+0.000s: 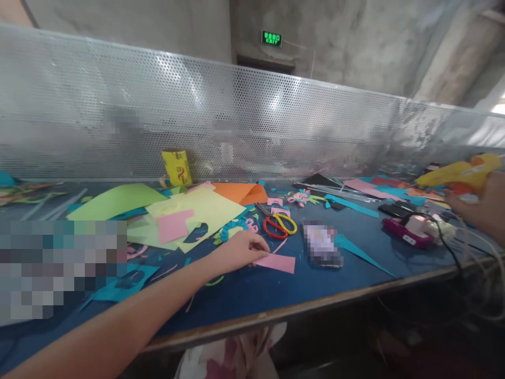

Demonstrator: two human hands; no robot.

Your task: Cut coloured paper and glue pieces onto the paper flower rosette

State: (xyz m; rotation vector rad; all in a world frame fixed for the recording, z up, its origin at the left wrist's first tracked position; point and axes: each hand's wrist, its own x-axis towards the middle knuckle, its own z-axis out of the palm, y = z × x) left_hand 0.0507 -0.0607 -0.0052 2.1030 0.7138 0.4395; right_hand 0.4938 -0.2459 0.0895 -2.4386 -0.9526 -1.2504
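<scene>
My left hand (pixel 246 249) reaches in from the lower left, fingers closed on the end of a pink paper strip (pixel 281 262) just above the blue tabletop. At the far right edge, my right hand (pixel 483 202) is wrapped around a yellow glue gun (pixel 461 173), partly cut off by the frame. Beyond the left hand lie scissors (pixel 281 225) with one red and one yellow handle. A blue, green and pink paper piece (pixel 232 230) sits close behind the left wrist, and a curled pink and blue paper flower (pixel 300 197) lies farther back.
Yellow paper (pixel 209 210), green paper (pixel 118 201) and orange paper (pixel 240 192) overlap at the back left. A blurred phone (pixel 321 243) lies by a blue paper strip (pixel 365 252). A purple power strip (pixel 408 234) trails cables at right. A perforated metal panel (pixel 252 110) borders the back.
</scene>
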